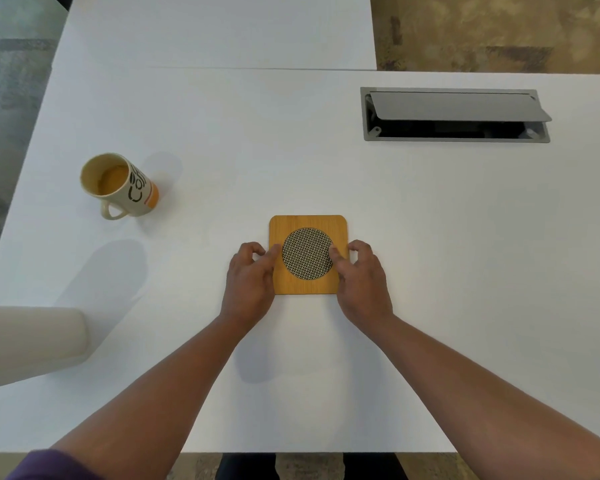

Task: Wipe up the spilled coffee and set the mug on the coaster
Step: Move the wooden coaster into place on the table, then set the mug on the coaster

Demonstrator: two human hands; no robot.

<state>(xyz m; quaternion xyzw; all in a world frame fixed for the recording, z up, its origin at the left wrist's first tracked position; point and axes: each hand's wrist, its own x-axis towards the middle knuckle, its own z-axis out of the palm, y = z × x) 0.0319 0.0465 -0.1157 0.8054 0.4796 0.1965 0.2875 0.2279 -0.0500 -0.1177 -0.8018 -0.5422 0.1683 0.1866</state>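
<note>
Left hand (pixel 250 275) and right hand (pixel 361 276) grip the coaster (pixel 307 223) by opposite edges, thumbs on top.

White tables (pixel 222 109) with a cable hatch (pixel 454 114) over patterned carpet (pixel 499 29).

Bare white table (pixel 222 150) runs unbroken between the mug (pixel 118 185), standing at far left, and the coaster (pixel 307 254) at centre, leaving a broad lane for a hand. The left hand (pixel 253 275) and right hand (pixel 361 275) hold the coaster's side edges, blocking both. A pale roll (pixel 28 341) juts in at near left, and a cable hatch (pixel 454 114) with its lid raised interrupts the far right.
</note>
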